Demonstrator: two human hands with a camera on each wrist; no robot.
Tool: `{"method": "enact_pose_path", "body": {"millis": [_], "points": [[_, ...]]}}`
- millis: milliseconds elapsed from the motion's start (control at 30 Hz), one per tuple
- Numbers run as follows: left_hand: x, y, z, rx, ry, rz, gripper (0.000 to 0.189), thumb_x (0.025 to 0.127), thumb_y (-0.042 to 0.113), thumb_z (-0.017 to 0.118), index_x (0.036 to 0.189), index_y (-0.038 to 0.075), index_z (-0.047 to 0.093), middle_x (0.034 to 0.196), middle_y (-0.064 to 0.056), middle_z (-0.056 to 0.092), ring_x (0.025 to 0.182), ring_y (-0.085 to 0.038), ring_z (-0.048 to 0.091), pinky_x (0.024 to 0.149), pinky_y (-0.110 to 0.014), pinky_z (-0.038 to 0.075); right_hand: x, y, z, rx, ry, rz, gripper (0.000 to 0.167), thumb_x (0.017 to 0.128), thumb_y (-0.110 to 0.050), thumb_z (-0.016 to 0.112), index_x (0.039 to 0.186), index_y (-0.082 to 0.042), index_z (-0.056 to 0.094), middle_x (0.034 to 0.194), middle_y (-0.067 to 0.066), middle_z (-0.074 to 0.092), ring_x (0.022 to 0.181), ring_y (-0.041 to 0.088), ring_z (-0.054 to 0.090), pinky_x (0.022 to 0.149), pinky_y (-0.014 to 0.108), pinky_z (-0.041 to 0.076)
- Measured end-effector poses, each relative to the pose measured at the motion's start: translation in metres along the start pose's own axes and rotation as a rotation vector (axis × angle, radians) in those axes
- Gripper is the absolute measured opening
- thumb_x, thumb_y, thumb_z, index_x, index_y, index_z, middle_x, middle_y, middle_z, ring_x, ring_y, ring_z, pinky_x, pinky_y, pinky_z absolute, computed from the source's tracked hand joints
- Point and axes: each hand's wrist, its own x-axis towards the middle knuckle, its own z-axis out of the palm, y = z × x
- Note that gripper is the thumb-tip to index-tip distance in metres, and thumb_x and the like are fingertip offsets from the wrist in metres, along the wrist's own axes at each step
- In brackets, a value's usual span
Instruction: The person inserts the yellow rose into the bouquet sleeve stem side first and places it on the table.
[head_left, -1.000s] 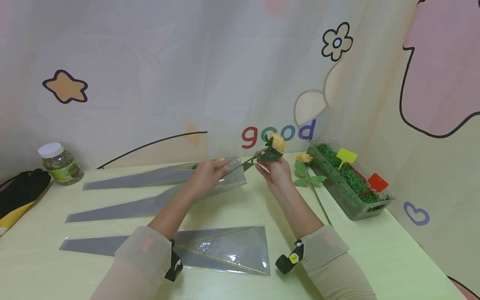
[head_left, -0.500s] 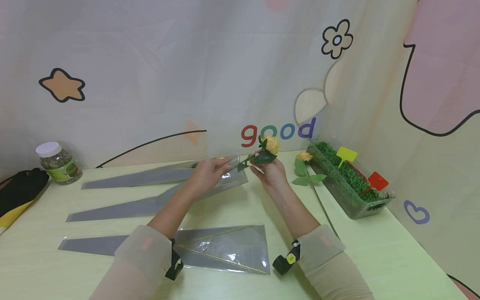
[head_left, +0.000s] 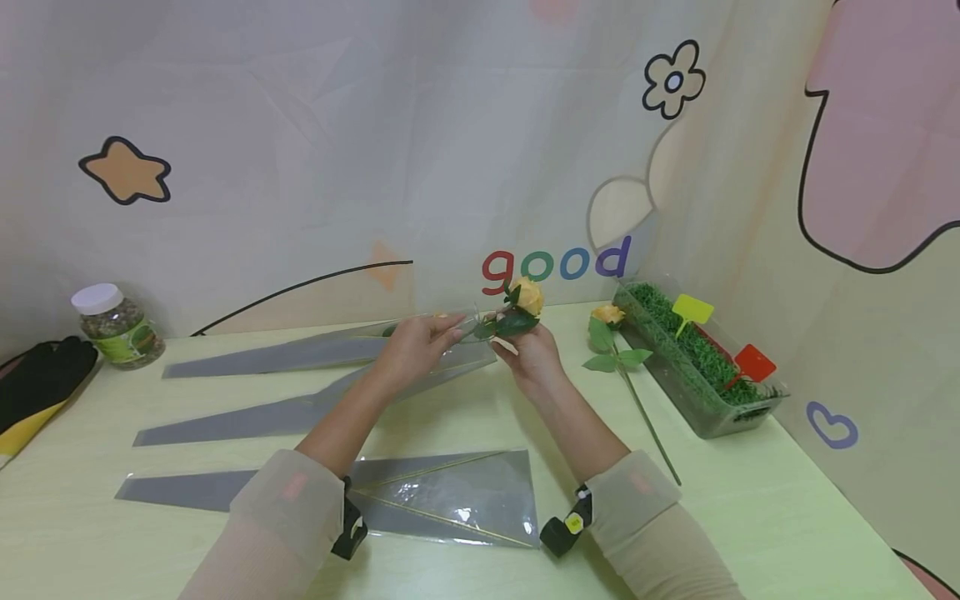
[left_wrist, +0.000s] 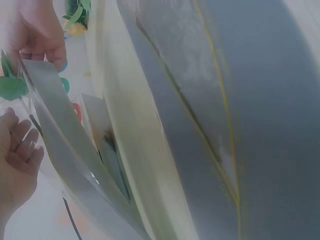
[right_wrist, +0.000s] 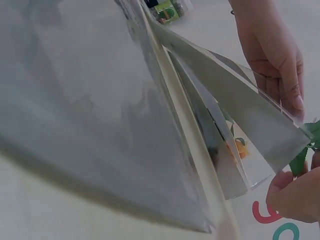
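The left hand (head_left: 420, 343) pinches the edge of a grey-backed clear sleeve (head_left: 318, 408) between thumb and fingers, close to its wide mouth. The right hand (head_left: 536, 352) faces it just beyond that mouth, its fingers bent round the stem of a yellow rose (head_left: 527, 297) below the bloom. The rose lies slantwise, its bloom outside the sleeve and above the right hand; its green leaves hang right at the mouth, and the stem points into the sleeve. How far down the stem reaches is hidden by the left hand.

Behind the held sleeve lies a second sleeve (head_left: 255, 361); in the right wrist view an orange-yellow bloom (right_wrist: 241, 149) shows through its clear film. Nearer the person, a third sleeve (head_left: 457, 500) lies flat on the surface (head_left: 750, 517), marked with thin gold lines meeting in a V.

To the right of the right hand, another rose with its leaves (head_left: 602, 336) lies on the surface, stem running towards the person. Just beside it is a clear box (head_left: 675, 396) of green grass with a yellow tag (head_left: 693, 308) and a red tag (head_left: 754, 363). At far left stand a white-lidded jar (head_left: 123, 333) and, near it, a black and yellow cloth (head_left: 41, 392).
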Motion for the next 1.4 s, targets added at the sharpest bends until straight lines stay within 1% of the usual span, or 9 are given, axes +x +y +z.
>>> {"method": "enact_pose_path", "body": {"millis": [167, 300, 533, 667, 900, 1033, 1133, 1267, 1400], "points": [[0.000, 0.000, 0.000, -0.003, -0.002, -0.005, 0.039, 0.095, 0.027, 0.052, 0.132, 0.014, 0.053, 0.116, -0.013, 0.062, 0.078, -0.020, 0.060, 0.066, -0.032, 0.043, 0.001, 0.003, 0.003, -0.031, 0.039, 0.009, 0.013, 0.091, -0.001, 0.055, 0.086, -0.011, 0.061, 0.098, 0.003, 0.053, 0.092, 0.019, 0.048, 0.098, 0.047, 0.033], [0.001, 0.000, 0.000, -0.005, 0.005, -0.002, 0.039, 0.095, 0.028, 0.052, 0.132, 0.014, 0.053, 0.122, -0.011, 0.059, 0.090, -0.020, 0.062, 0.068, -0.033, 0.044, 0.002, 0.005, 0.005, -0.034, 0.051, 0.020, 0.011, 0.091, -0.001, 0.055, 0.086, -0.009, 0.060, 0.099, 0.004, 0.052, 0.095, 0.020, 0.047, 0.100, 0.051, 0.030], [0.001, 0.002, -0.001, -0.021, 0.001, 0.001, 0.038, 0.096, 0.025, 0.052, 0.132, 0.014, 0.053, 0.112, -0.012, 0.064, 0.061, -0.020, 0.049, 0.057, -0.031, 0.040, 0.001, 0.010, 0.007, -0.035, 0.012, 0.014, 0.008, 0.089, -0.001, 0.056, 0.090, -0.007, 0.061, 0.098, 0.003, 0.051, 0.097, 0.019, 0.045, 0.100, 0.050, 0.031], [0.001, 0.003, -0.002, -0.026, 0.001, 0.000, 0.038, 0.096, 0.026, 0.052, 0.132, 0.014, 0.053, 0.125, -0.010, 0.056, 0.077, -0.018, 0.058, 0.059, -0.030, 0.040, 0.000, 0.012, 0.007, -0.046, -0.015, 0.026, 0.011, 0.089, -0.001, 0.055, 0.098, -0.003, 0.060, 0.101, 0.004, 0.051, 0.096, 0.017, 0.046, 0.099, 0.047, 0.033], [0.001, 0.004, -0.003, -0.023, 0.016, 0.004, 0.038, 0.096, 0.025, 0.052, 0.131, 0.014, 0.054, 0.124, -0.011, 0.057, 0.064, -0.015, 0.049, 0.055, -0.029, 0.039, -0.002, 0.015, 0.009, -0.022, -0.019, 0.034, 0.022, 0.089, 0.002, 0.052, 0.111, 0.002, 0.055, 0.101, 0.002, 0.052, 0.097, 0.016, 0.047, 0.100, 0.044, 0.033], [0.001, 0.004, -0.003, -0.028, 0.016, -0.001, 0.038, 0.096, 0.025, 0.052, 0.132, 0.014, 0.053, 0.096, -0.016, 0.065, 0.048, -0.012, 0.035, 0.049, -0.028, 0.035, -0.003, 0.015, 0.012, -0.019, -0.013, 0.040, 0.025, 0.089, 0.003, 0.051, 0.114, 0.003, 0.055, 0.100, 0.002, 0.051, 0.097, 0.014, 0.046, 0.099, 0.043, 0.033], [0.002, 0.004, -0.003, -0.034, 0.018, -0.006, 0.038, 0.095, 0.024, 0.053, 0.132, 0.013, 0.053, 0.093, -0.016, 0.065, 0.047, -0.012, 0.037, 0.048, -0.027, 0.035, -0.004, 0.016, 0.013, -0.024, -0.017, 0.043, 0.023, 0.090, 0.003, 0.050, 0.112, 0.003, 0.055, 0.100, 0.002, 0.051, 0.097, 0.015, 0.046, 0.098, 0.043, 0.034], [0.002, 0.005, -0.003, -0.036, 0.027, -0.008, 0.037, 0.095, 0.023, 0.053, 0.131, 0.013, 0.054, 0.123, -0.011, 0.058, 0.069, -0.015, 0.055, 0.055, -0.028, 0.040, -0.004, 0.018, 0.013, -0.020, -0.021, 0.049, 0.020, 0.091, 0.000, 0.051, 0.110, 0.000, 0.057, 0.101, 0.002, 0.050, 0.098, 0.016, 0.044, 0.099, 0.045, 0.033], [0.002, 0.005, -0.003, -0.034, 0.029, -0.007, 0.037, 0.095, 0.025, 0.053, 0.131, 0.015, 0.055, 0.128, -0.009, 0.054, 0.089, -0.019, 0.058, 0.066, -0.030, 0.043, -0.004, 0.020, 0.015, -0.013, -0.038, 0.087, 0.018, 0.092, -0.007, 0.054, 0.109, -0.005, 0.059, 0.102, 0.001, 0.050, 0.101, 0.017, 0.043, 0.100, 0.048, 0.031]]}}
